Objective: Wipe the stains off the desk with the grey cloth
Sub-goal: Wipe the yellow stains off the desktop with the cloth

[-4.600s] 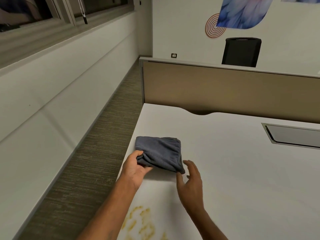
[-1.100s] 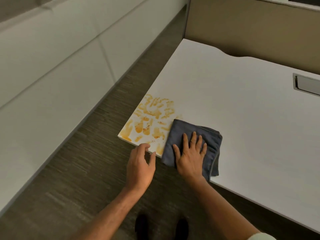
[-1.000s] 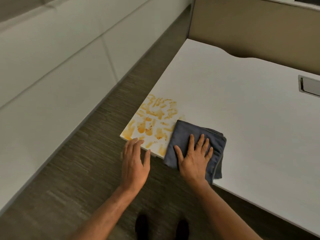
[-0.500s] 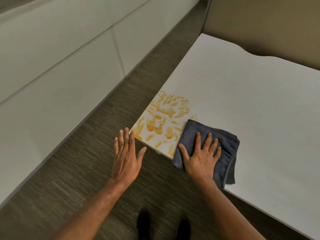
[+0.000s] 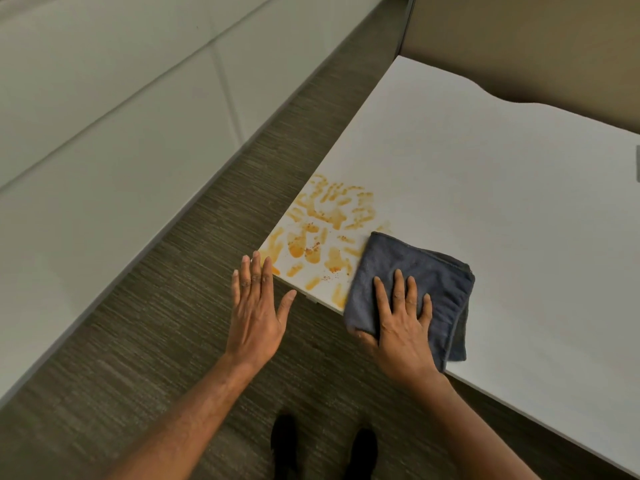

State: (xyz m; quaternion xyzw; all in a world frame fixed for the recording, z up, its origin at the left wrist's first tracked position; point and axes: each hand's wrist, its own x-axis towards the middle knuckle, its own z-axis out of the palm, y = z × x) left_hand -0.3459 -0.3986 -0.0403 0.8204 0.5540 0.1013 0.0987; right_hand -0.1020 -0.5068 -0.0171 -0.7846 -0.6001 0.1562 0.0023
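- The white, smooth-topped desk runs from its near-left corner away to the right; its far edge has a wavy cut-out and meets a beige fabric divider panel
- Orange-yellow smeared stains, streaks and blots with darker specks among them, cover the near-left corner of the desk and run right up to its left and near edges
- The folded grey cloth, a soft square of towelling in several layers, lies at the near edge of the desk, just right of the stains; its left edge touches the nearest smears, and its near-left corner hangs off the near edge
- The right hand lies palm down on the near-left part of the grey cloth, four fingers spread flat on top; the thumb appears tucked under the overhanging corner, so the hand pinches the fabric there
- The left hand is released, palm down with fingers straight and close together and thumb out, holding nothing; it is off the desk, its fingertips at the near-left corner beside the stains
- Under the arms, grey-brown striped carpet runs beside a pale panelled wall
- Two dark shoes show at the bottom, by the desk's near edge
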